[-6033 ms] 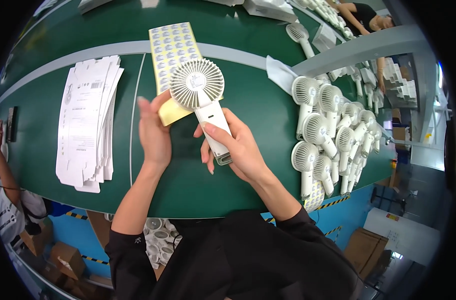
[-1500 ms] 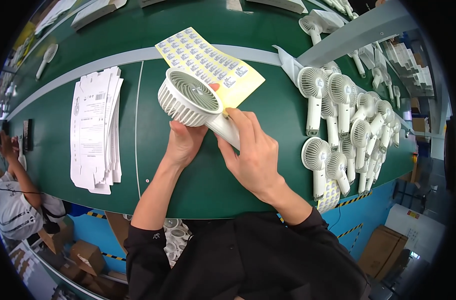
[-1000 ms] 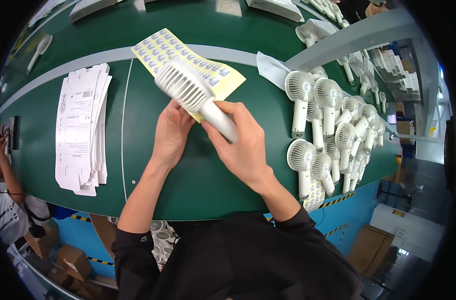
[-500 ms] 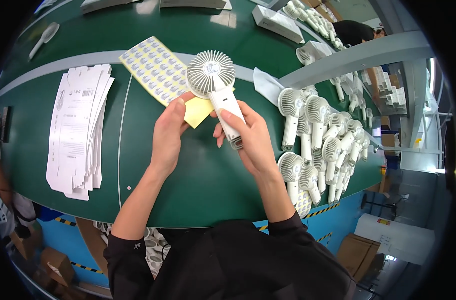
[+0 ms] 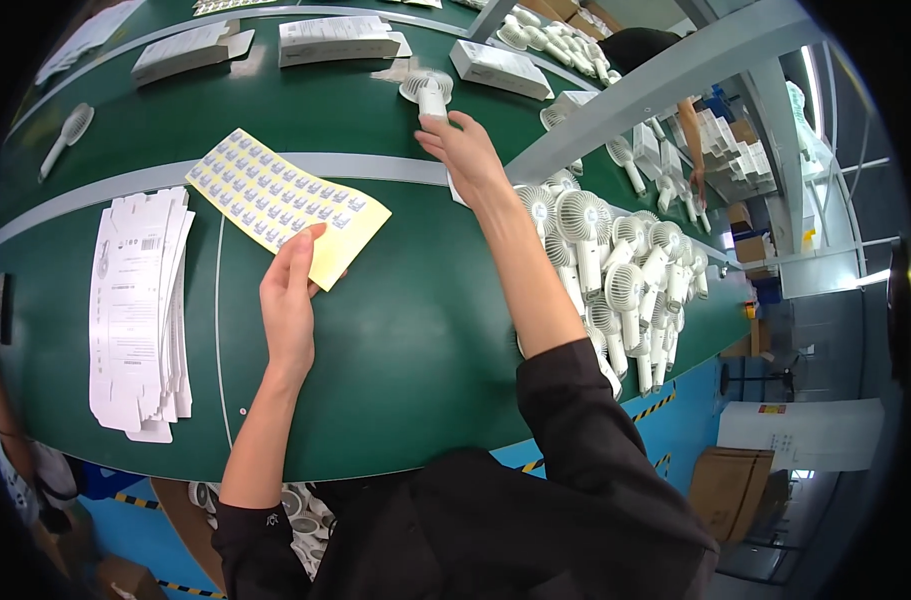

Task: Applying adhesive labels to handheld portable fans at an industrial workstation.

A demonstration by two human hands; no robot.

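Observation:
My left hand (image 5: 290, 305) pinches the lower edge of a yellow-backed sheet of small grey stickers (image 5: 285, 190) between thumb and fingers, holding it over the green table. My right hand (image 5: 462, 155) reaches out past the grey rail. Its fingers are apart, at the handle end of a white handheld fan (image 5: 430, 95). That fan is on the far green surface, its round grille pointing away from me. Whether the fingertips still touch its handle is hard to see. Many similar white fans (image 5: 585, 215) lie heaped on the table, right of my right forearm.
A stack of flat white cartons (image 5: 135, 310) lies at the left. Beyond the grey rail (image 5: 105, 190) are white boxes (image 5: 335, 40) and another fan (image 5: 67, 140). A grey metal beam (image 5: 665, 85) crosses at the upper right. A person's arm (image 5: 690, 140) shows far right.
My right hand has carried the fan forward, away from me, across the rail, and its fingers have opened. The sticker sheet, still in my left hand, has shifted left and down in view.

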